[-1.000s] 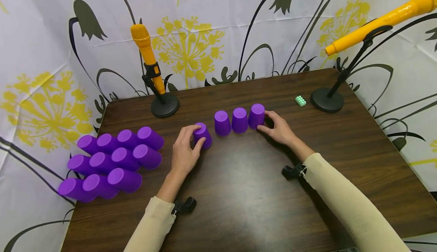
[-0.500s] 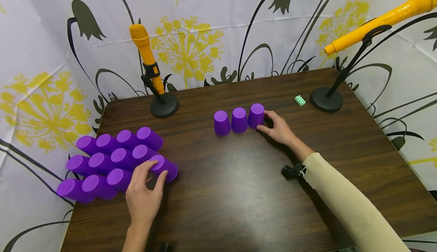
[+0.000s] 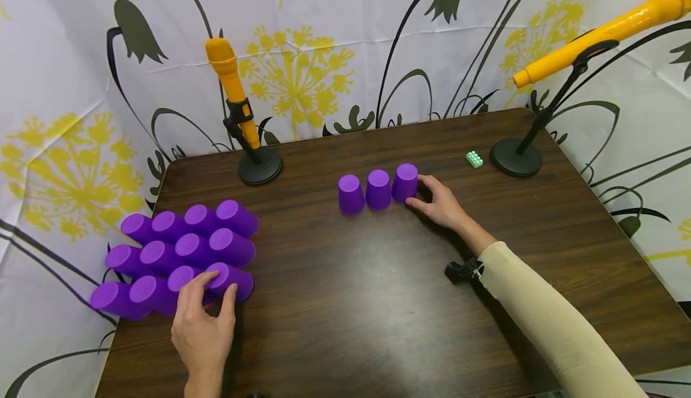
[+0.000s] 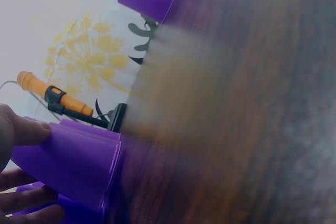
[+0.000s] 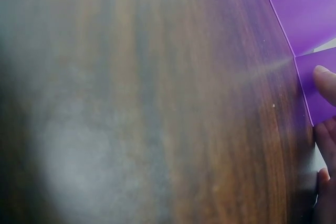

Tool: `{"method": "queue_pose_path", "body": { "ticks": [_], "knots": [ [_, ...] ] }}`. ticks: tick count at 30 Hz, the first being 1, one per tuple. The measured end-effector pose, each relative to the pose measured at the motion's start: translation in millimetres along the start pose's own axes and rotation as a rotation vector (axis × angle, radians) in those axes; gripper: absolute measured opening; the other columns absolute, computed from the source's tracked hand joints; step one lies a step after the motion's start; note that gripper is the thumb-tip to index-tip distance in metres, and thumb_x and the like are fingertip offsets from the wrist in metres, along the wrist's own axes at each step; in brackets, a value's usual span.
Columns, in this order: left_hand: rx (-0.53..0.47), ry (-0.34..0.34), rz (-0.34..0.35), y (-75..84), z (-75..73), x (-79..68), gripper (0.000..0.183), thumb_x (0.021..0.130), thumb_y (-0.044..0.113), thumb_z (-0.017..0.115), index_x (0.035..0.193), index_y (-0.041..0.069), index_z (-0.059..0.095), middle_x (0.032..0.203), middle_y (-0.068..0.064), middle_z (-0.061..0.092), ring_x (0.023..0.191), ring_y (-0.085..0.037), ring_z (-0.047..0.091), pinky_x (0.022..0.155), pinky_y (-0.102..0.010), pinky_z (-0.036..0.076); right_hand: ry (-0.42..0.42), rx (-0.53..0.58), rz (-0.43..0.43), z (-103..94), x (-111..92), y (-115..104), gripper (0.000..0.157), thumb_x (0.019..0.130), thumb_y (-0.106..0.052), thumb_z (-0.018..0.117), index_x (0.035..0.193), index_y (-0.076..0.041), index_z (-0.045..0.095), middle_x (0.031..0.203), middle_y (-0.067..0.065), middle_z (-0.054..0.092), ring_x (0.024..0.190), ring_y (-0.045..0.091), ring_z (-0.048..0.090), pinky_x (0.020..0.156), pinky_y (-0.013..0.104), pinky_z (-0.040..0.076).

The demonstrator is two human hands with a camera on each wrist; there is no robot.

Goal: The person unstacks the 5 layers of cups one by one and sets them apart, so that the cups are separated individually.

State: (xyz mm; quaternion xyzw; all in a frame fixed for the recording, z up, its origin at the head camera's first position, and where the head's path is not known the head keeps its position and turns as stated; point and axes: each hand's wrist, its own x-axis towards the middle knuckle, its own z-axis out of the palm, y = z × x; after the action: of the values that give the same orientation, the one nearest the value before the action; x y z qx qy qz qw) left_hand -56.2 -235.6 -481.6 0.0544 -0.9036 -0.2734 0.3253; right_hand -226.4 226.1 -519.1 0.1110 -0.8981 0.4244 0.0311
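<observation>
My left hand [image 3: 205,326] holds an upside-down purple cup [image 3: 233,281] between thumb and fingers, at the right end of the front row of a purple cup group on the left. In the left wrist view the thumb lies on one side of that cup [image 4: 73,166], the fingers on the other. Three more upside-down cups stand in a short row at the middle back: a left one [image 3: 351,195], a middle one [image 3: 379,190] and a right one [image 3: 405,183]. My right hand [image 3: 441,203] grips the right one from its right side, thumb in front.
Two orange microphones, one upright [image 3: 229,80] and one slanted [image 3: 604,38], stand on black bases at the back of the brown table [image 3: 388,302]. A small mint-green toy brick [image 3: 474,159] lies near the right base. Behind hangs a flower-patterned curtain [image 3: 345,2].
My left hand has carried a cup from beside the short row leftward and toward me, to the front row of the left group. The right hand has stayed in place.
</observation>
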Motion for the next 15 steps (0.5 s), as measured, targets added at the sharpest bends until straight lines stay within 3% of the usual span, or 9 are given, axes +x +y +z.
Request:
{"method": "queue_pose_path", "body": {
  "ticks": [7, 12, 15],
  "knots": [
    [0.02, 0.015, -0.007, -0.3, -1.3, 0.6, 0.037, 0.075, 0.015, 0.086, 0.108, 0.011, 0.071, 0.115, -0.004, 0.067, 0.086, -0.025, 0.065, 0.065, -0.033, 0.042, -0.007, 0.002, 0.011, 0.5, -0.2, -0.4, 0.059, 0.089, -0.022, 0.074, 0.138, 0.0, 0.05, 0.135, 0.017, 0.054, 0.13, 0.033, 0.047, 0.109, 0.048, 0.033],
    [0.037, 0.018, -0.023, 0.4, -2.0, 0.2, 0.037, 0.074, 0.015, 0.087, 0.107, 0.011, 0.071, 0.118, -0.003, 0.067, 0.097, -0.029, 0.066, 0.069, -0.047, 0.047, -0.006, 0.002, 0.009, 0.7, -0.1, -0.8, 0.059, 0.089, -0.022, 0.074, 0.138, 0.0, 0.05, 0.135, 0.017, 0.054, 0.13, 0.033, 0.047, 0.109, 0.048, 0.033],
    [0.046, 0.023, -0.028, 1.1, -3.5, -0.2, 0.04, 0.072, 0.015, 0.089, 0.108, 0.012, 0.072, 0.121, -0.002, 0.066, 0.097, -0.026, 0.065, 0.068, -0.039, 0.048, -0.007, 0.002, 0.012, 0.7, 0.2, -0.7, 0.059, 0.089, -0.021, 0.074, 0.138, 0.0, 0.05, 0.135, 0.017, 0.054, 0.13, 0.033, 0.047, 0.109, 0.048, 0.033]
  ]
}}
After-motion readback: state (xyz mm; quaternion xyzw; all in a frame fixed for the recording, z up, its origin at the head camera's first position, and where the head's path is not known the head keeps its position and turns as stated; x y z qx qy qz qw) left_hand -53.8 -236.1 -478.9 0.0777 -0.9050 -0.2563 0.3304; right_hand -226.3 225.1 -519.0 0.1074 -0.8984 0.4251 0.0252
